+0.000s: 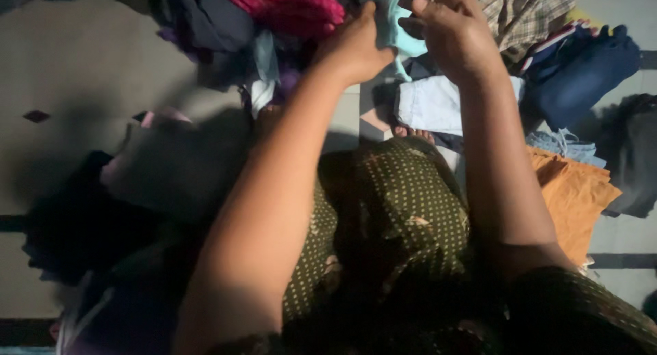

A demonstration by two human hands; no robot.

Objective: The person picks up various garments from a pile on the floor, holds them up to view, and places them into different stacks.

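- The left hand is closed on the edge of a light teal cloth, thumb up against it, arm stretched out over the lap.
- The right hand grips the same teal cloth just beside the left, fingers curled over its top edge; the two hands nearly touch.
- The teal cloth hangs between and above both hands, at the top of the view, partly hidden by them.
- Just left of the left hand lies a pink cloth, with dark and purple clothes heaped beyond it.
- Below the right hand, near the wrist, lies a folded pale blue piece.
- Right of the right hand: a checked shirt and dark blue jeans.
- Further down along the right arm sits a folded orange cloth, with a small light denim piece just above it.
- Under both arms is the person's green dotted dress.
- All lies on a grey tiled floor.
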